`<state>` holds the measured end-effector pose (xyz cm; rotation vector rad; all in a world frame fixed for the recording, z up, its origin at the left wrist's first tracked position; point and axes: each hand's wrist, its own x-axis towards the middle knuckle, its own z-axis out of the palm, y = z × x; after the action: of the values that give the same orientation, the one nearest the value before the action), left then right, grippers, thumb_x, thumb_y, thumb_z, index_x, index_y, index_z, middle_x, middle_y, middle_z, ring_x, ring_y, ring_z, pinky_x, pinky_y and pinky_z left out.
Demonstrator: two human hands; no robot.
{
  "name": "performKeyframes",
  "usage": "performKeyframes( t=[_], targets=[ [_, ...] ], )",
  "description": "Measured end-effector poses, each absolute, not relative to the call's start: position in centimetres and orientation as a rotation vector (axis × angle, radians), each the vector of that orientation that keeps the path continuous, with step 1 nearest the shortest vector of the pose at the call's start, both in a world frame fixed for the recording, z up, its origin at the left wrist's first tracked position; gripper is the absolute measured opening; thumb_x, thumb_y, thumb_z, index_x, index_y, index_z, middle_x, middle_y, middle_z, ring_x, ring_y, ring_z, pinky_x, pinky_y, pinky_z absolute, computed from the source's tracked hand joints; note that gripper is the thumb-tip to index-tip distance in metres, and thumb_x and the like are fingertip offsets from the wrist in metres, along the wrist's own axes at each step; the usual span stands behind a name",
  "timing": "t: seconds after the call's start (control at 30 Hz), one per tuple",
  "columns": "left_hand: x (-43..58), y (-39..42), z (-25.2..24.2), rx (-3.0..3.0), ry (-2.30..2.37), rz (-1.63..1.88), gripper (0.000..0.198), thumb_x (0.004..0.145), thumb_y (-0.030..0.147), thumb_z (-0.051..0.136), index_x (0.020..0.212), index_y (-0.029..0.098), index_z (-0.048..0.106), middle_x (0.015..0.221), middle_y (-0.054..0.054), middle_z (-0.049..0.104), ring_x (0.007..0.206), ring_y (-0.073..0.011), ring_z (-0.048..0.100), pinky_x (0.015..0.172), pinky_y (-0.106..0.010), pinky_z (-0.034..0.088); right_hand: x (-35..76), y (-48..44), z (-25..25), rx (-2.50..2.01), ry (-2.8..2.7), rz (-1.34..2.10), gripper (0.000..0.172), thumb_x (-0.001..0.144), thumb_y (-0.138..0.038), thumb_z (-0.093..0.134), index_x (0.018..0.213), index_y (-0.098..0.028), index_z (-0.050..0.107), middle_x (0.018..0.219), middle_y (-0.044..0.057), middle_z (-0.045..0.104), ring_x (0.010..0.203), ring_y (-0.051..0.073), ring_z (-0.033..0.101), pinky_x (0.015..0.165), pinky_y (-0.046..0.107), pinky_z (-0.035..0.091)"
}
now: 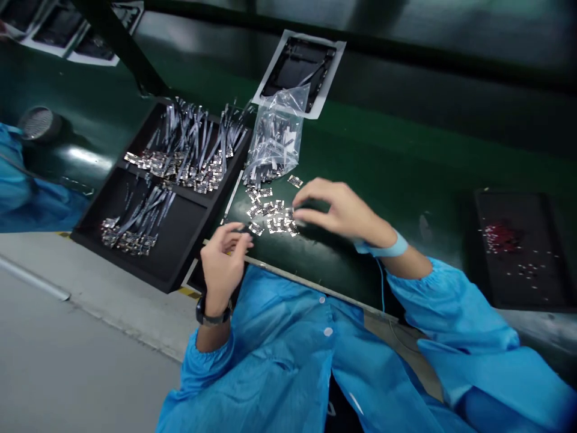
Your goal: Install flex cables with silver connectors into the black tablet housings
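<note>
Small metal-and-flex connector pieces [270,215] lie in a loose heap on the green bench surface [324,264]. My right hand [340,210] hovers at the heap's right side, fingers apart, with its fingertips at the nearest pieces. My left hand [224,258] is curled at the heap's lower left, close to the bench's front edge. Whether its fingers pinch a small piece, I cannot tell. A black compartment tray [153,207] to the left holds bundles of flat ribbon cables [189,147] with metal ends. Behind the heap lies a clear plastic bag [274,135] of similar cables.
A black tray [518,252] at the right holds small red and metal parts. A black device panel on a white sheet [297,75] lies at the back. A blue-sleeved arm of another person [27,186] is at far left. A grey floor [81,337] lies below.
</note>
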<state>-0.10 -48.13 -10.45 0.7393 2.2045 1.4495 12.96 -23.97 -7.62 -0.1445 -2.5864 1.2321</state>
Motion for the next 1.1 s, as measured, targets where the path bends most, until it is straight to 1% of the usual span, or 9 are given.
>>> performKeyframes(
  t=[0.07, 0.17, 0.3, 0.43, 0.6, 0.73, 0.9, 0.97, 1.1],
  targets=[
    [-1.3, -48.6, -12.0, 0.504, 2.327, 1.51, 0.025, 0.09, 0.029, 0.069, 0.11, 0.018, 0.06, 0.079, -0.002, 0.073, 0.065, -0.017, 0.072, 0.062, -0.026, 0.056, 11.3, -22.3, -7.9, -0.315, -2.581, 1.029, 0.019, 0.095, -0.033, 0.065, 0.094, -0.016, 0.072, 0.095, 0.009, 0.074, 0.089, 0.022, 0.064, 0.082, 0.033, 0.045],
    [-2.3, -48.8, -13.4, 0.459, 2.552, 1.319, 0.02, 0.09, 0.03, 0.066, 0.104, 0.019, 0.056, 0.067, 0.001, 0.069, 0.057, -0.0167, 0.066, 0.059, -0.026, 0.049, 8.0, -21.0, -9.1, -0.364, -2.744, 0.852, 0.016, 0.094, -0.024, 0.062, 0.096, -0.015, 0.075, 0.092, 0.008, 0.074, 0.082, 0.021, 0.063, 0.075, 0.033, 0.041],
    [-2.3, -48.5, -13.4, 0.549, 2.815, 0.99, 0.019, 0.092, 0.028, 0.064, 0.108, 0.02, 0.058, 0.056, 0.004, 0.061, 0.059, -0.0193, 0.063, 0.065, -0.028, 0.042, 3.3, -22.2, -10.6, -0.138, -3.042, 0.517, 0.029, 0.093, -0.014, 0.057, 0.116, -0.019, 0.074, 0.101, 0.009, 0.075, 0.086, 0.023, 0.064, 0.07, 0.032, 0.035],
    [-1.8, -48.4, -13.1, 0.689, 2.875, 0.786, 0.033, 0.096, 0.03, 0.06, 0.127, 0.019, 0.061, 0.064, 0.0, 0.066, 0.066, -0.0224, 0.066, 0.066, -0.029, 0.039, 0.4, -23.2, -11.7, 0.12, -3.123, 0.14, 0.026, 0.096, -0.013, 0.052, 0.109, -0.016, 0.073, 0.101, 0.011, 0.072, 0.078, 0.021, 0.059, 0.064, 0.032, 0.028],
    [-1.5, -48.5, -13.7, 0.801, 2.908, 0.566, 0.035, 0.1, 0.035, 0.056, 0.128, 0.019, 0.07, 0.076, -0.008, 0.074, 0.075, -0.0265, 0.071, 0.066, -0.031, 0.038, 0.7, -22.6, -13.4, 0.47, -2.957, -0.03, 0.028, 0.102, -0.012, 0.042, 0.098, -0.012, 0.07, 0.096, 0.013, 0.068, 0.078, 0.019, 0.055, 0.065, 0.034, 0.032],
    [-1.6, -48.4, -13.9, 0.752, 2.93, 0.539, 0.036, 0.099, 0.037, 0.057, 0.127, 0.019, 0.071, 0.078, -0.009, 0.075, 0.077, -0.0281, 0.072, 0.065, -0.031, 0.039, 2.6, -22.6, -13.8, 0.334, -2.676, 0.214, 0.029, 0.104, -0.017, 0.041, 0.101, -0.016, 0.069, 0.09, 0.009, 0.066, 0.076, 0.019, 0.055, 0.065, 0.033, 0.04],
    [-2.1, -48.1, -13.7, 0.75, 2.946, 0.568, 0.034, 0.095, 0.035, 0.063, 0.123, 0.018, 0.072, 0.069, -0.006, 0.071, 0.07, -0.0265, 0.068, 0.064, -0.031, 0.038, 4.9, -23.9, -11.0, -0.137, -2.116, 0.772, 0.009, 0.098, -0.021, 0.059, 0.096, -0.02, 0.068, 0.09, 0.005, 0.066, 0.078, 0.017, 0.06, 0.068, 0.032, 0.05],
    [-2.3, -47.6, -13.2, 0.758, 2.979, 0.666, 0.035, 0.093, 0.034, 0.064, 0.123, 0.016, 0.072, 0.066, -0.004, 0.067, 0.066, -0.0246, 0.065, 0.064, -0.031, 0.039, 5.4, -24.1, -9.6, -0.239, -1.979, 0.902, 0.004, 0.093, -0.021, 0.065, 0.09, -0.02, 0.067, 0.087, 0.003, 0.065, 0.075, 0.015, 0.059, 0.065, 0.031, 0.049],
    [-2.4, -45.0, -11.6, 1.033, 2.932, 1.0, 0.029, 0.095, 0.03, 0.06, 0.116, 0.014, 0.072, 0.066, -0.001, 0.06, 0.067, -0.0202, 0.062, 0.072, -0.031, 0.045, 6.5, -23.6, -7.6, -0.373, -1.815, 1.182, 0.011, 0.09, -0.029, 0.068, 0.086, -0.02, 0.064, 0.088, 0.004, 0.069, 0.08, 0.017, 0.066, 0.072, 0.033, 0.054]
  ],
)
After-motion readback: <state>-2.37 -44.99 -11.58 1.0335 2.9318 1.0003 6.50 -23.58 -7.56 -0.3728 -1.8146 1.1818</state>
